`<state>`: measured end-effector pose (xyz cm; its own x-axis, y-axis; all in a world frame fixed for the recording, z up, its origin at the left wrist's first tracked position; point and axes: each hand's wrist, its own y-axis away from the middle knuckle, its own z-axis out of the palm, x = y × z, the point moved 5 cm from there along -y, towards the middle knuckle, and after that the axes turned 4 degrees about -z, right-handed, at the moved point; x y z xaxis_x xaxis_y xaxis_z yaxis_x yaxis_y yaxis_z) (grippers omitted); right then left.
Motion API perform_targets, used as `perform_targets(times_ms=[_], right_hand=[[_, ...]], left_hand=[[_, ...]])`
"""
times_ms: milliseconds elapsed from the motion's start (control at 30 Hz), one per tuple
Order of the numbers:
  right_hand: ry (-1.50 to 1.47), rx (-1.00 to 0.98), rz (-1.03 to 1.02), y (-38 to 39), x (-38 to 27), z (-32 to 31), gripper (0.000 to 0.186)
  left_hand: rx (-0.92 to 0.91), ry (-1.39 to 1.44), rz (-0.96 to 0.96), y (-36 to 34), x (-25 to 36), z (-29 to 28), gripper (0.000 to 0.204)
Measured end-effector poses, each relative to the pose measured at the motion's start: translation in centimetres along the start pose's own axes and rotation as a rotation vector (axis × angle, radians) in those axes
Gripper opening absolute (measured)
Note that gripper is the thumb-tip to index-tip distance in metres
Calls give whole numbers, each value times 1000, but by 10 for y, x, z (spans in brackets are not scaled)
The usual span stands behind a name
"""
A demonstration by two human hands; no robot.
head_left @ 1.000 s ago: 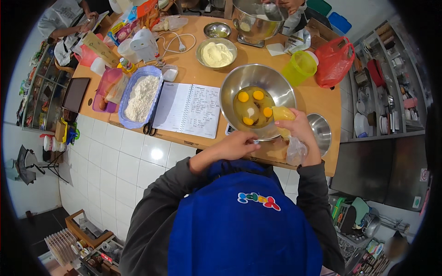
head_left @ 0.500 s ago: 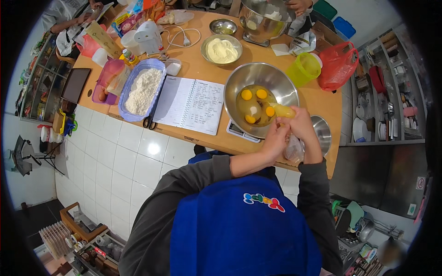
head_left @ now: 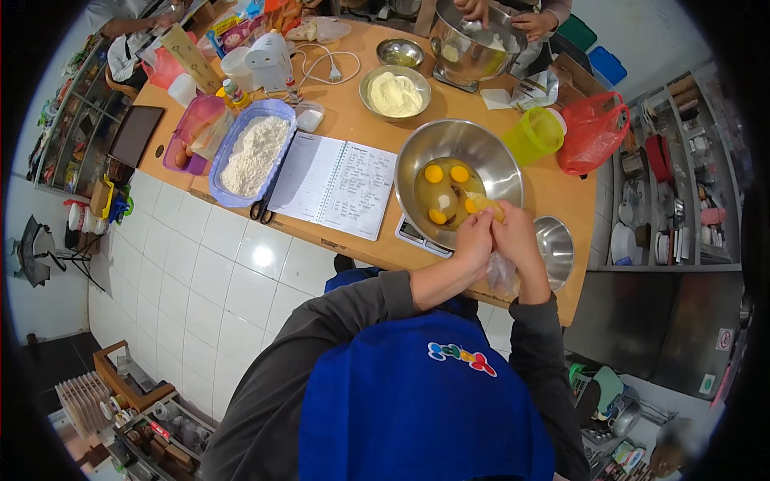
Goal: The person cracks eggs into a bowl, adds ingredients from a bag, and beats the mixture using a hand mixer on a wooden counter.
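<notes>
My left hand and my right hand are closed together on a clear plastic bag with pale yellow contents, held over the near right rim of a large steel bowl. Inside the bowl are several egg yolks in clear whites. The bowl sits on a scale, partly hidden. An empty steel bowl is right of my right hand. An open notebook lies left of the large bowl.
Flour fills a lavender tub beside scissors. Behind are a bowl of pale powder, a white mixer, a yellow jug and a red bag. A co-worker's hand holds a steel bowl; another person works top left.
My left hand has moved up and right to join my right hand at the yellow bag. The bag's yellow end has come lower over the bowl.
</notes>
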<state>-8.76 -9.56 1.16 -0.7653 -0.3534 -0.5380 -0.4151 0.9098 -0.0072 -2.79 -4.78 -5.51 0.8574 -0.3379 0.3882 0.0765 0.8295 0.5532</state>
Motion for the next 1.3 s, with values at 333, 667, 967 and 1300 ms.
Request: perform_targets(times_ms=[333,667,967,1300], right_hand=[[-23,-38,14,-7,9,8,21],[-395,-80,108,-20,21,12,25],[-481,-68,125,-25,34,19,24],[-35,-44,94,-23,5,15,23]], left_hand=[[100,88,-67,1,4,-1,26],[99,223,-123,0,16,1,25],[170,63,-38,-19,16,-13,13],[203,65,-7,-28,15,-18,15]])
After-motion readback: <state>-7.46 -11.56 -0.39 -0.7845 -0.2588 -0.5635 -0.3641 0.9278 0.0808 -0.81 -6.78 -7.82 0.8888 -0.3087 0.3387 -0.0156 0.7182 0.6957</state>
